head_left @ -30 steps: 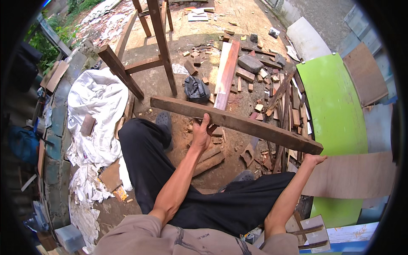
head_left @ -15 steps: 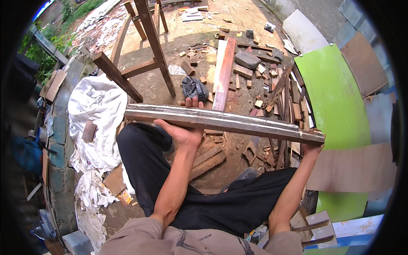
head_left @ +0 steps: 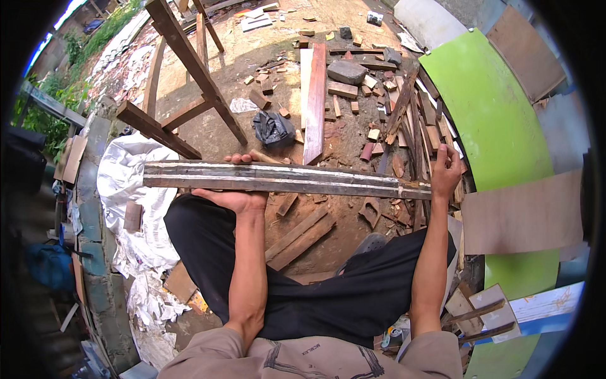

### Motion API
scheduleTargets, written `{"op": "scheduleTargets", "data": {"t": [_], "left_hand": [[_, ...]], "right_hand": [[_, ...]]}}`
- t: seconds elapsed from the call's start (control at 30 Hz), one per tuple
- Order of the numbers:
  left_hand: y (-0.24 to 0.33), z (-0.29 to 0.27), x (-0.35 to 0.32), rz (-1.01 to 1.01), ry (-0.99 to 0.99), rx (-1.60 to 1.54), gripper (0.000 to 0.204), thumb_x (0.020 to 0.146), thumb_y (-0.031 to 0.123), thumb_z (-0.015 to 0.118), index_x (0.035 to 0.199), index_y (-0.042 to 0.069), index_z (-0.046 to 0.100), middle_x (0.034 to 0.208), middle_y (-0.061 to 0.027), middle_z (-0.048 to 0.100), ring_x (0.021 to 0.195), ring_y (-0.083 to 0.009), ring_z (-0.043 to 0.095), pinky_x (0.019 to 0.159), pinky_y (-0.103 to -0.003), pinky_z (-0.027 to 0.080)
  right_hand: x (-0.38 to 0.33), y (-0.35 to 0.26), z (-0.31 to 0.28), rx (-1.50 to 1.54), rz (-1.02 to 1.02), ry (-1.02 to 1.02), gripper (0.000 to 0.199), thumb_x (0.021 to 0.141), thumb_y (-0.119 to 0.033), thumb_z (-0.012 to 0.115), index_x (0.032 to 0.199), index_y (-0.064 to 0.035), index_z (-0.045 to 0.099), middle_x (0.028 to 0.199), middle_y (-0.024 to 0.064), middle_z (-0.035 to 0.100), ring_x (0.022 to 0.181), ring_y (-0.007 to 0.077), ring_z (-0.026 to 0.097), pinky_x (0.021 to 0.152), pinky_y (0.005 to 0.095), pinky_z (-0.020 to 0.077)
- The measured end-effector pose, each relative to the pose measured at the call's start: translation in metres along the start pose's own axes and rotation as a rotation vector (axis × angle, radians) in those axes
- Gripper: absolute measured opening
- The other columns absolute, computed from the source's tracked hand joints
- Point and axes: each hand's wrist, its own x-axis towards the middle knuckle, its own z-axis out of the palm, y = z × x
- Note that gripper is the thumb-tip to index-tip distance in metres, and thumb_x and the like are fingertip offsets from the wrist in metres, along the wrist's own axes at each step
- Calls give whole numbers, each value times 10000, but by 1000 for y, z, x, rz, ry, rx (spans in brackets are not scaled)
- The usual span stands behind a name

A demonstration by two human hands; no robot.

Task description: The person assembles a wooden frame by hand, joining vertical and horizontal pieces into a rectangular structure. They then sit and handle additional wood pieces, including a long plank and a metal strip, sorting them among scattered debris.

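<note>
A long dark wooden beam (head_left: 297, 184) with two white stripes along it lies level across my lap, above my knees. My left hand (head_left: 237, 199) cradles it from below, left of the middle, with the fingertips showing over the far edge and the thumb along the near side. Beside the beam's right end, my right hand (head_left: 445, 172) is raised with its fingers curled together. What those fingers hold, if anything, is too small to make out. The wrist lies close against the beam's end.
A wooden frame with legs (head_left: 189, 76) stands far left, by a white sheet (head_left: 126, 208). Ahead lie a reddish plank (head_left: 314, 107), a black plastic bag (head_left: 273, 129), a grey stone (head_left: 346, 72) and several wood offcuts. A handsaw (head_left: 370, 213) rests beyond my right knee; a green panel (head_left: 486, 114) leans right.
The beam has shifted left and turned nearly level, its striped face more toward me. My right hand has come off its grip under the right end and risen beside it, fingers curled.
</note>
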Motion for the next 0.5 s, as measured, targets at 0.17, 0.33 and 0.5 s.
{"op": "scheduleTargets", "data": {"t": [0.17, 0.33, 0.5], "left_hand": [[-10, 2, -3, -6, 45, 53, 1027, 674, 978, 270, 914, 33, 596, 853, -112, 602, 815, -292, 591, 909, -456, 473], [-17, 8, -12, -37, 47, 174, 1047, 643, 993, 300, 931, 24, 571, 853, -109, 588, 811, -276, 584, 899, -457, 476], [-25, 1, -20, -35, -22, 274, 1044, 645, 982, 350, 980, 18, 572, 848, -130, 593, 836, -281, 586, 927, -470, 460]], "right_hand": [[-48, -39, 40, -97, -628, -373, 370, 934, -315, 629, 1162, -23, 640, 1091, 144, 657, 1031, 307, 603, 917, 409, 462], [-112, -72, 67, 54, -904, -635, 514, 861, -256, 690, 1313, -55, 552, 1252, 116, 575, 1111, 295, 557, 960, 428, 435], [-154, -81, 75, 157, -925, -719, 589, 832, -243, 706, 1358, -66, 509, 1163, 99, 560, 1080, 278, 548, 943, 430, 435]]}}
